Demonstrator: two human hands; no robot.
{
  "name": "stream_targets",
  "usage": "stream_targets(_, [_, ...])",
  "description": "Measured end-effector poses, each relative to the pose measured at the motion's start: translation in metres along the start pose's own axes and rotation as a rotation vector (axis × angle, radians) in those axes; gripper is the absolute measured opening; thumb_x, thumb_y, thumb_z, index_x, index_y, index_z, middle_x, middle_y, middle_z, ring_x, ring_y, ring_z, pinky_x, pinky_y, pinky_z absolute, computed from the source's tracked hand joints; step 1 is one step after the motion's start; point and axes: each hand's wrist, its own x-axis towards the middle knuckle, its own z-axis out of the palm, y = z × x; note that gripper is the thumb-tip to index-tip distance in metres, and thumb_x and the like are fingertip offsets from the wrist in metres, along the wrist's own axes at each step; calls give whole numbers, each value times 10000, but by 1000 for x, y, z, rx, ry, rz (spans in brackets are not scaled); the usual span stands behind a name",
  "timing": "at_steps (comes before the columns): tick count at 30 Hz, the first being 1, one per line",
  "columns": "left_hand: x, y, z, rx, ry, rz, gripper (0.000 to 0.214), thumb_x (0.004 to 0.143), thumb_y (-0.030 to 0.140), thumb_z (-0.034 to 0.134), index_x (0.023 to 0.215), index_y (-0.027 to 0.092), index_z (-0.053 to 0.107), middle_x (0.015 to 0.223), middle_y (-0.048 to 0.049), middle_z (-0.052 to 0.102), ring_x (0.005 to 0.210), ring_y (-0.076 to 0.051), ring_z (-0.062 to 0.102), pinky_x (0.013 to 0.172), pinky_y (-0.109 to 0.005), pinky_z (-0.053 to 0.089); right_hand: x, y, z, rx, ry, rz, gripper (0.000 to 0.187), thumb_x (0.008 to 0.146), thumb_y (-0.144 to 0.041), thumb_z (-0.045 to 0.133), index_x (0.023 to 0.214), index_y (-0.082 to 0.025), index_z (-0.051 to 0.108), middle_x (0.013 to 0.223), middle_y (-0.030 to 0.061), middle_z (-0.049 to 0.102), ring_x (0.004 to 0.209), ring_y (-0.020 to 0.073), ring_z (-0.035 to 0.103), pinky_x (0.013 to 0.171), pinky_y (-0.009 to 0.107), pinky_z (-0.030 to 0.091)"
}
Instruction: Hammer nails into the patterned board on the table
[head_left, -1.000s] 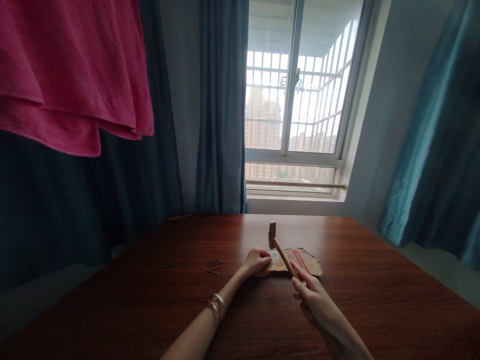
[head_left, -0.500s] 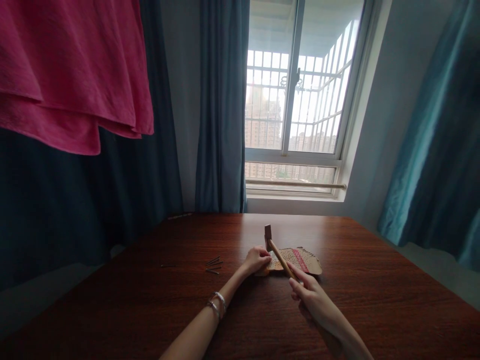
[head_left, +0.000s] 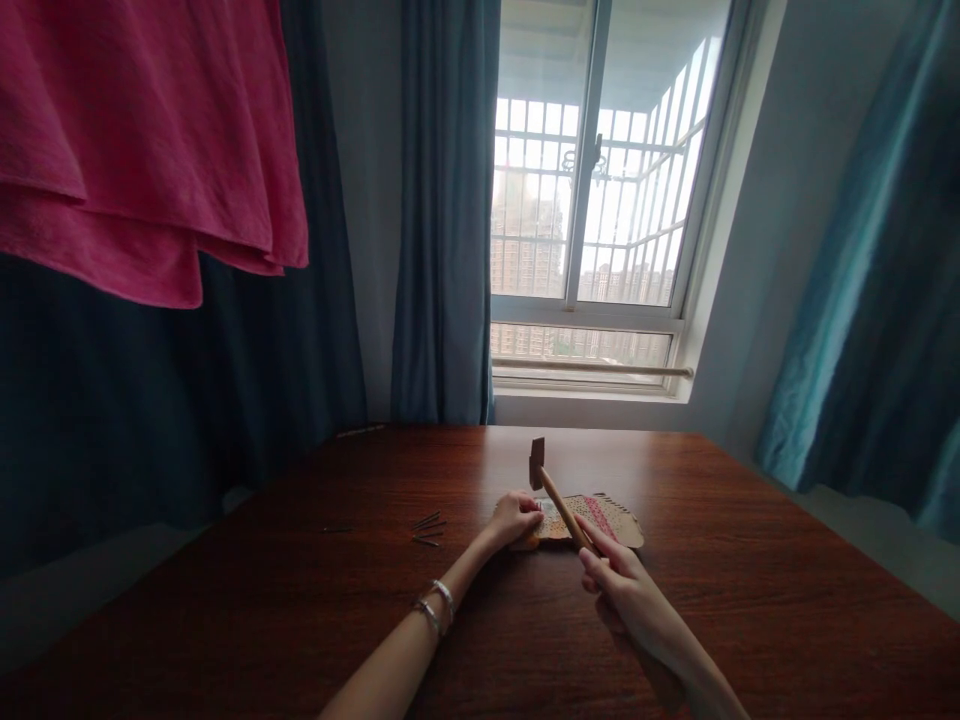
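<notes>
My right hand [head_left: 622, 590] is closed round the wooden handle of a small hammer [head_left: 553, 490], whose dark head is raised above the table. My left hand [head_left: 514, 518] rests on the left end of a flat cardboard piece [head_left: 611, 520] with dots and a pink stripe. Its fingertips are pinched together under the hammer head; what they hold is too small to make out. Both silver bracelets [head_left: 435, 608] sit on my left wrist.
Several thin dark nails [head_left: 429, 528] lie on the brown wooden table [head_left: 300, 600] left of my hand, with one more [head_left: 337, 531] farther left. A window [head_left: 600, 190] with blue curtains is behind; pink cloth [head_left: 142, 140] hangs at upper left.
The hammer head dropped toward my left fingertips half a second ago and has risen again. My left hand stayed on the cardboard.
</notes>
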Motion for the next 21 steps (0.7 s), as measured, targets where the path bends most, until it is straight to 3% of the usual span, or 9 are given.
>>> stream_targets(7, [2, -5, 2, 11, 5, 39, 219, 693, 336, 602, 693, 142, 704, 750, -29, 640, 720, -154, 558, 652, -229, 390, -5, -12, 0, -43, -8, 84, 691, 813, -432, 504, 1423, -193, 284, 617, -57, 479, 277, 13, 307, 249, 133, 211])
stream_targets(21, [2, -5, 2, 38, 11, 24, 214, 688, 331, 603, 689, 141, 701, 753, -27, 634, 718, -151, 548, 643, -229, 374, -5, -10, -1, 1, -5, 52, 676, 832, -411, 481, 1434, -207, 250, 604, -61, 460, 290, 12, 314, 257, 116, 197])
